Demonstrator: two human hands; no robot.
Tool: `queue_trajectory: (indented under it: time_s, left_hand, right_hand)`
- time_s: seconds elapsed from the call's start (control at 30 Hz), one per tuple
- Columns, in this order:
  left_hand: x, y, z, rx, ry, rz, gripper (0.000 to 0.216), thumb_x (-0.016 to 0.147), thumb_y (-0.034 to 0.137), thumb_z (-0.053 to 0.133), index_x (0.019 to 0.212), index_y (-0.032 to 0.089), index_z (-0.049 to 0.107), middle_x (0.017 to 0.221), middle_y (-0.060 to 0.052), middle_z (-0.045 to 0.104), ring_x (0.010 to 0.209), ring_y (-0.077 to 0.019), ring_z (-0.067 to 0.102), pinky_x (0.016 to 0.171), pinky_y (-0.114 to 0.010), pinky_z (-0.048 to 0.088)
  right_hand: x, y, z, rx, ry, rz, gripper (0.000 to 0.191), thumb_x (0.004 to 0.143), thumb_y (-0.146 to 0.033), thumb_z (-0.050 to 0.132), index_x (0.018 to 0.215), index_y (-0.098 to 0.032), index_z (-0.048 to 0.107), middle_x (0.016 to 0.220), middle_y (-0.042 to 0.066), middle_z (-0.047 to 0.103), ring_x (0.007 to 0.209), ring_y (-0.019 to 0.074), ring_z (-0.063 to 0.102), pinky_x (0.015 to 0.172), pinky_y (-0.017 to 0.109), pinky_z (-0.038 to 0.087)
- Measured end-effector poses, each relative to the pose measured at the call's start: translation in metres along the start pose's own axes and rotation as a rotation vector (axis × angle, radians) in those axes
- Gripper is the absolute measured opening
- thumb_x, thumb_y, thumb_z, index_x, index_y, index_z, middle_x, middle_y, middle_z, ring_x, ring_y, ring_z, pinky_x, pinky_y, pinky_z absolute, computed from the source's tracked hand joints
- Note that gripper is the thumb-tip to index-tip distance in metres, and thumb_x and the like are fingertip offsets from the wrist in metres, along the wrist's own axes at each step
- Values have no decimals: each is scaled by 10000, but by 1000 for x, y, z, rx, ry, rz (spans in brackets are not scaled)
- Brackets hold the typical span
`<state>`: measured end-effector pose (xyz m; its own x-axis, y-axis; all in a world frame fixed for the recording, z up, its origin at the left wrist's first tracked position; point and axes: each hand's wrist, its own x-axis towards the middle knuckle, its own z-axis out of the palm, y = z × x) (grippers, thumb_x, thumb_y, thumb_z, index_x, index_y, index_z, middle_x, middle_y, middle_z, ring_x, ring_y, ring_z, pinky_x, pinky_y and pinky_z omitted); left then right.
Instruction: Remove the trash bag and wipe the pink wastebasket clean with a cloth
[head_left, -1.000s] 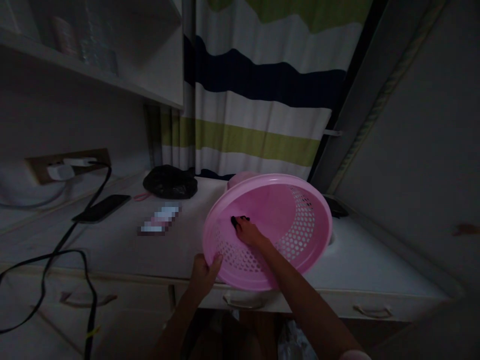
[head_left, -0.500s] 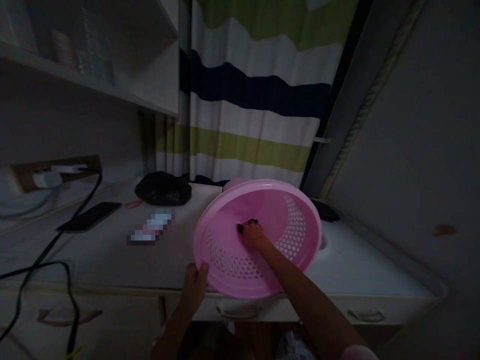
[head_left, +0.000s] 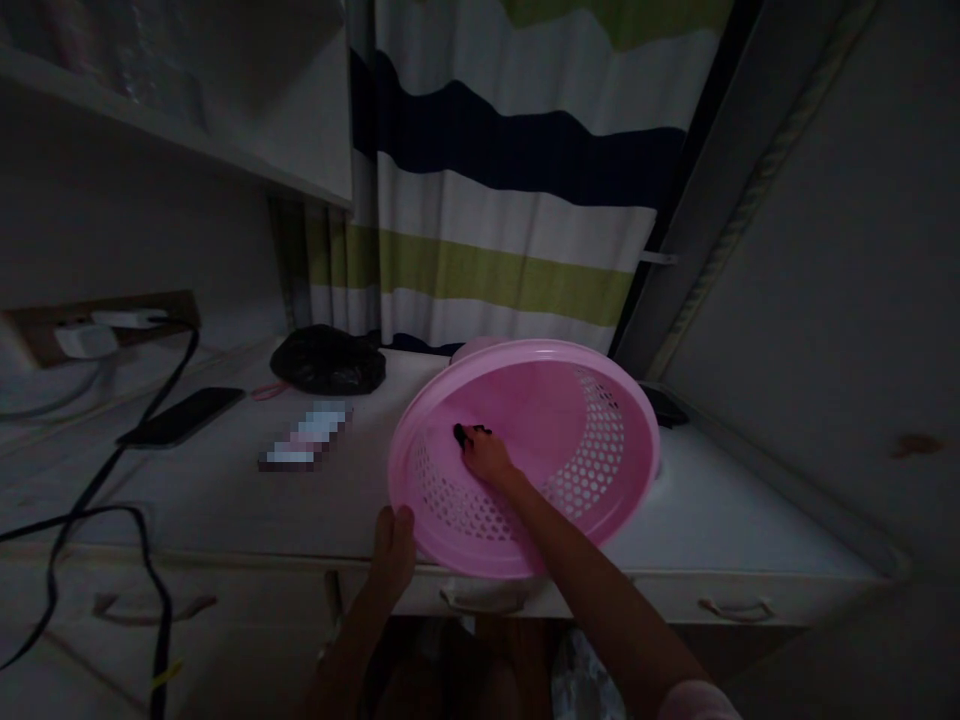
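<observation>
Presently, in the head view, which is the only one, the large round pink plastic basket (head_left: 551, 415) with honeycomb holes in its wall lies tilted on the white tabletop (head_left: 352, 510), and its open mouth faces toward the person. Seen from here, this mouth is an oval, and its long axis goes from the lower left to the upper right. The left hand (head_left: 394, 545) is at the near left rim of the basket; its thumb side is on the edge and it grips there, though some fingers are hidden. The right hand (head_left: 486, 455) is inside the basket, closed on a small crumpled black piece (head_left: 460, 435), perhaps of cloth, at the inner surface left of the middle; how hard it presses I cannot tell. The relation which matters most is this: the black piece lies beyond the left hand and a little to its right, deeper in the basket, so the right hand is at it, while the left hand is nearer to the rim. The right forearm passes over the near rim of the basket. To the left of the basket there are a pixelated phone-like rectangle (head_left: 307, 437), a crumpled black plastic bag (head_left: 326, 360) and, farther away, a flat dark phone (head_left: 184, 417).
</observation>
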<state>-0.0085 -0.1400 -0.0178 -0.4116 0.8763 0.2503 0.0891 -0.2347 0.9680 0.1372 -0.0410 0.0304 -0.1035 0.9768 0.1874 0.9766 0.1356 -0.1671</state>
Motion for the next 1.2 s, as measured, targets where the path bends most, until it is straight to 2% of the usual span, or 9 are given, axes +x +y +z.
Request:
queue_trajectory:
  time_s: [0.13,0.23,0.3,0.37,0.53,0.67,0.83,1.0,1.2]
  left_hand:
    - [8,-1,-2,15,-17,-31,382,707,535,379,501,224,298,445,41,298,447,-117,318,411,-273,296]
    - [8,3,-3,5,-31,-27,400,699,565,371,498,226,302,425,40,305,441,-116,314,396,-268,282]
    - [6,7,-2,-10,-30,-4,406,695,572,373,494,227,299,410,44,288,434,-114,309,389,-262,273]
    - [4,11,-2,-10,-17,11,408,692,573,380,492,227,296,404,48,274,430,-111,303,387,-259,267]
    - [1,12,-3,19,8,-3,411,691,573,388,492,224,301,422,40,303,432,-112,308,389,-265,277]
    - [4,5,-4,12,11,18,401,693,548,413,484,226,296,427,41,286,426,-115,301,386,-272,291]
    - [6,-7,-4,15,16,12,389,717,532,387,492,219,339,446,25,315,449,-132,347,402,-285,331]
    - [-1,-11,-3,1,42,-30,357,738,494,378,532,204,403,511,-9,413,494,-158,415,442,-317,386]
    - [-9,-4,-3,29,95,-65,280,760,415,357,613,192,443,603,-33,452,582,-176,457,542,-348,423]
  right_hand:
    - [-30,-6,-10,45,-18,-124,412,855,-233,321,1255,-198,413,1188,62,548,1002,159,544,821,237,397]
    - [-51,-4,-18,55,-20,-226,413,840,-189,322,1240,-181,426,1181,69,552,1001,159,540,815,237,398]
    - [-59,-1,-22,8,-42,-228,399,827,-171,335,1207,-187,456,1148,71,570,987,161,545,800,242,403]
    - [-60,4,-24,-53,-74,-166,370,820,-180,354,1162,-185,494,1094,88,594,955,171,560,775,257,414]
    - [-39,14,-21,-99,-63,-5,330,849,-279,357,1053,-130,570,1018,147,611,951,205,565,770,297,423]
    - [-13,18,-15,-88,-34,72,343,852,-336,377,1008,-127,601,1015,153,615,951,211,567,796,300,414]
    - [19,17,-3,-36,24,140,297,858,-237,378,1025,-134,602,1008,129,628,943,186,571,805,265,409]
    - [35,8,9,29,81,152,336,856,-207,383,1150,-145,532,1061,124,612,981,195,556,826,287,403]
    - [22,-13,5,160,111,38,332,869,-246,372,1143,-204,555,1074,61,627,944,166,583,825,248,405]
